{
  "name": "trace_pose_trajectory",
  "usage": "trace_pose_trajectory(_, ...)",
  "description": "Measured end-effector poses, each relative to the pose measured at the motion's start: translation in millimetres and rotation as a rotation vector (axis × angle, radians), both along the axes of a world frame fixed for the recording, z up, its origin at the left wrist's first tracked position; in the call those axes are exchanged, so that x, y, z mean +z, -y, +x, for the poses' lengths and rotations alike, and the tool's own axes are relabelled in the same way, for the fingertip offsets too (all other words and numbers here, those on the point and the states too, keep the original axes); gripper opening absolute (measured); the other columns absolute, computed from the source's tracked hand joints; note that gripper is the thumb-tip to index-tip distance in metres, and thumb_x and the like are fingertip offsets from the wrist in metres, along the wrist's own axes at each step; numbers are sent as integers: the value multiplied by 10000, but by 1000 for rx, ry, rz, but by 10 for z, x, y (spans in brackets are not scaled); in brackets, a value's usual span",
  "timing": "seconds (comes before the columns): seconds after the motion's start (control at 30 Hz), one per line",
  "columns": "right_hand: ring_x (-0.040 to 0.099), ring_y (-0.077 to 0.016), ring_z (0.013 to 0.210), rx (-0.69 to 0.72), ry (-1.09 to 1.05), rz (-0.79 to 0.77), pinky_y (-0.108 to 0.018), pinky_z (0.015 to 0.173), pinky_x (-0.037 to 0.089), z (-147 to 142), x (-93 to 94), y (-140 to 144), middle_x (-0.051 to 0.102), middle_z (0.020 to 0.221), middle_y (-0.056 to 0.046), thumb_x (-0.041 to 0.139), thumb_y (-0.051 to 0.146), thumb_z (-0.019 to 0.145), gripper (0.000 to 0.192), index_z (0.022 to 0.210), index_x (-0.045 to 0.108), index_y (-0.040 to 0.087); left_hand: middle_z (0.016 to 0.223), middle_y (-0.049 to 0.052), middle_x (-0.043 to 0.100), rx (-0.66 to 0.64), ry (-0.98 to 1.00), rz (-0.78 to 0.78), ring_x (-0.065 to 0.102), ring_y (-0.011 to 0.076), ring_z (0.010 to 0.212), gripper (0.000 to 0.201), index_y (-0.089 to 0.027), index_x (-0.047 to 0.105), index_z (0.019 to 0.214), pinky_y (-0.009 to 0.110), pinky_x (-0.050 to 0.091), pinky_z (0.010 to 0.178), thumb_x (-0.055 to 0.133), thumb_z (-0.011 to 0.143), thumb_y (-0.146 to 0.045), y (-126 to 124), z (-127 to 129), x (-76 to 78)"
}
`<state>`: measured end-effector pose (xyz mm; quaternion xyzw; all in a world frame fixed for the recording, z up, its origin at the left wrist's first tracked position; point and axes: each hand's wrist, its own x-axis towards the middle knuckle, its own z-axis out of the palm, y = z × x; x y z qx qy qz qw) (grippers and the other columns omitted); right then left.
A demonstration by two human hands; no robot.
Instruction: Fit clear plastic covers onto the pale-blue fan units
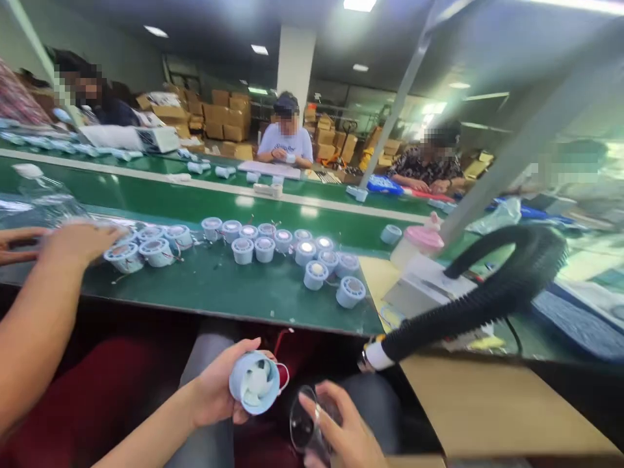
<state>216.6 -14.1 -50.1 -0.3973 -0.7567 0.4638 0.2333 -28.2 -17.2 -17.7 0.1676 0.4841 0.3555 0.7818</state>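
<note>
Left hand (214, 390) grips a small blue fan (255, 382), blades up. Right hand (341, 426) pinches a clear cover (305, 426) just beside it. The cover likely needs squaring over the fan rim before pressing.

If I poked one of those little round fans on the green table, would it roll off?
Probably not. The fans stand on flat ends, so a poke would likely slide them. Tipped on its side, the round body might roll. The left hand holds one fan easily, so they seem light. Thin wires trail from some and might snag.
</note>
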Motion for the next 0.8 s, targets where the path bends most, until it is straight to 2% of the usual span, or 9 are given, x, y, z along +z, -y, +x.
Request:
trace_pose_trajectory(0.03,493,-311,1169,10,26,70,-495,978,432,-32,26,16,516,1265,-79,712,199,693,523,1190,605,322,634,35,610,-103,-3,-19,513,126,399,387,-147,561,870,161,290,283,501,760,-513,23,88,-26)
trace_pose_trajectory(0.13,489,-346,1138,17,212,490,-527,907,466,-122,152,60,472,1280,-114,597,118,713,653,1316,499,350,628,3,561,-380,-154,116,462,99,415,328,-145,605,861,148,263,281,514,777,-449,30,249,-22)
trace_pose_trajectory(0.2,516,-340,1074,-15,321,591,-515,841,502,-155,237,79,478,1265,-136,570,113,725,633,1323,497,309,616,-18,528,-472,-211,186,399,82,419,291,-150,631,832,157,256,298,523,786,-417,3,285,24)
trace_pose_trajectory(0.27,519,-330,1072,-36,363,498,-498,842,507,-155,293,88,478,1286,-147,588,119,724,556,1262,556,258,629,-22,530,-495,-279,267,424,98,483,203,-162,650,798,168,308,364,565,775,-345,-19,300,77)
trace_pose_trajectory(0.33,509,-309,1112,-40,341,329,-472,890,489,-132,322,81,478,1312,-131,619,84,701,433,1107,643,233,718,-4,567,-529,-480,488,504,136,627,137,-175,668,788,195,410,528,564,779,-264,-19,317,122)
trace_pose_trajectory(0.43,507,-261,1151,-20,209,69,-412,939,464,-95,351,44,526,1255,-76,675,29,656,247,814,686,219,904,21,582,-594,-811,819,550,175,799,164,-200,671,844,253,428,755,511,810,-207,16,356,159)
trace_pose_trajectory(0.57,534,-228,1138,-59,15,-178,-360,947,453,-86,378,-7,550,1174,-78,741,162,698,103,773,679,194,1014,33,557,-569,-895,914,558,188,886,178,-218,637,944,274,426,821,506,825,-207,51,373,132)
trace_pose_trajectory(0.63,538,-224,1129,-115,2,-152,-362,957,443,-88,368,-5,549,1162,-91,692,196,758,85,840,672,189,1027,39,547,-533,-880,933,551,195,919,194,-219,619,986,287,427,841,494,838,-206,47,354,96)
trace_pose_trajectory(0.8,518,-263,1138,-183,113,149,-422,962,440,-62,311,52,502,1254,-123,606,239,823,198,1012,659,216,995,38,545,-525,-847,920,543,191,921,189,-213,637,941,301,430,861,462,874,-229,15,303,26)
